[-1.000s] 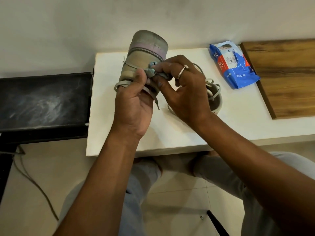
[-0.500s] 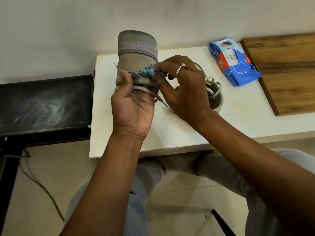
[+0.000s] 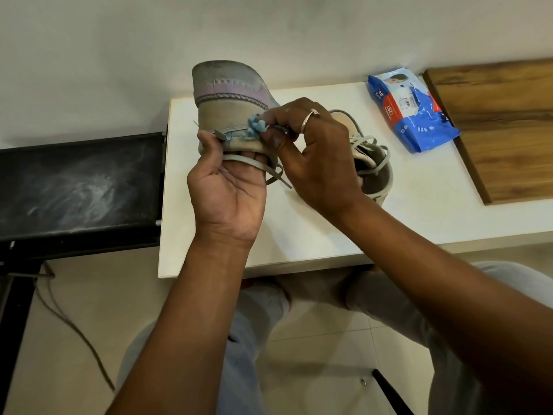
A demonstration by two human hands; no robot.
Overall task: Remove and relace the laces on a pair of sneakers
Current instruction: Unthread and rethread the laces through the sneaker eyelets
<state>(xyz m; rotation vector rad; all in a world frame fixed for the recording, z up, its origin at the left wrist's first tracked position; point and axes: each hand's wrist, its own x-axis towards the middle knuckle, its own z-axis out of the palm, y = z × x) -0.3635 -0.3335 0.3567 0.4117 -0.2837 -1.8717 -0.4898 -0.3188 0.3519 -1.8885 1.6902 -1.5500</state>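
Observation:
A worn grey-beige sneaker (image 3: pixel 230 94) with a purple stitched band is held up, toe pointing away, over the left part of the white table (image 3: pixel 299 235). My left hand (image 3: pixel 230 187) grips it from below, thumb pressed on its side. A grey lace (image 3: pixel 254 164) runs across my left fingers and trails down. My right hand (image 3: pixel 314 157), with a ring, pinches the lace beside a small blue ornament (image 3: pixel 254 128) on the shoe. The second sneaker (image 3: pixel 371 157), laced in grey, lies on the table behind my right hand, partly hidden.
A blue wipes packet (image 3: pixel 410 115) lies at the table's back right, next to a wooden board (image 3: pixel 502 130). A black bench (image 3: pixel 77 187) adjoins the table's left edge, with a cable on the floor below. My knees are under the table.
The held sneaker has turned and shifted left, showing more of its side. The blue ornament has come into clearer view between my fingertips. The second sneaker has not moved.

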